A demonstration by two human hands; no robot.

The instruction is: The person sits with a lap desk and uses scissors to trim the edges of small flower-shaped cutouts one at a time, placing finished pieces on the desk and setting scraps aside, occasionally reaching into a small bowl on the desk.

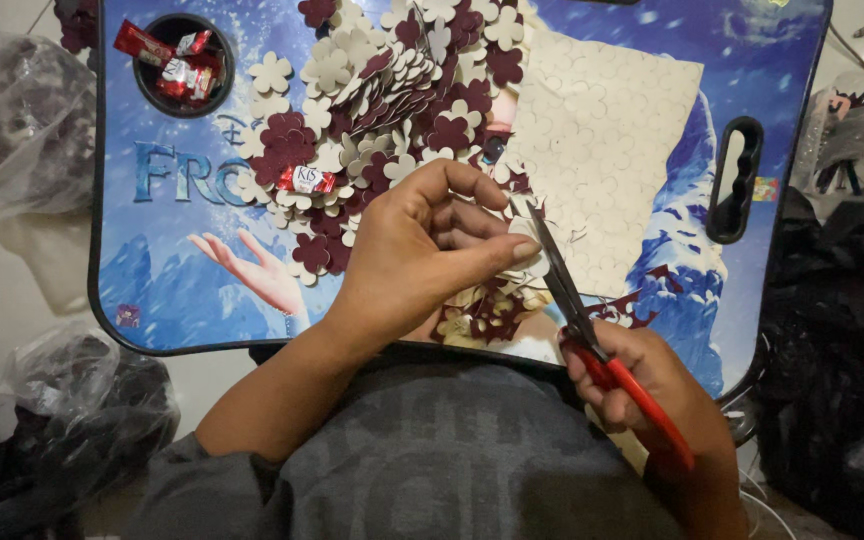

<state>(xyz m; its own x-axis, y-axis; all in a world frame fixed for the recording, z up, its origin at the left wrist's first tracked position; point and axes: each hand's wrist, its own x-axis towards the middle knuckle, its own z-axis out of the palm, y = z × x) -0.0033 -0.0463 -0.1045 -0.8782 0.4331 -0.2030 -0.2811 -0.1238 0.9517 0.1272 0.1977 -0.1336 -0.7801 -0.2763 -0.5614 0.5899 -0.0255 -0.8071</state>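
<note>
Here, going left to right: a round cup hole (183, 63) in the blue surface (152, 250) holds about three red candy wrappers, then a heap of maroon and cream foam flowers (372, 110), too many to count. The left hand (422, 255) pinches a small cream piece (530, 240); the right hand (642, 385) grips one pair of red-handled scissors (577, 310). The blades sit near the fingertips, so a slip could nick them.

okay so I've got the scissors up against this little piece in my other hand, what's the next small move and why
Probably close the scissors for one short snip. The right hand holds the red handles with the blades slightly parted, tips at the small cream piece pinched in the left hand. Maroon offcuts lie just below, and finished flower shapes are piled beyond.
</note>
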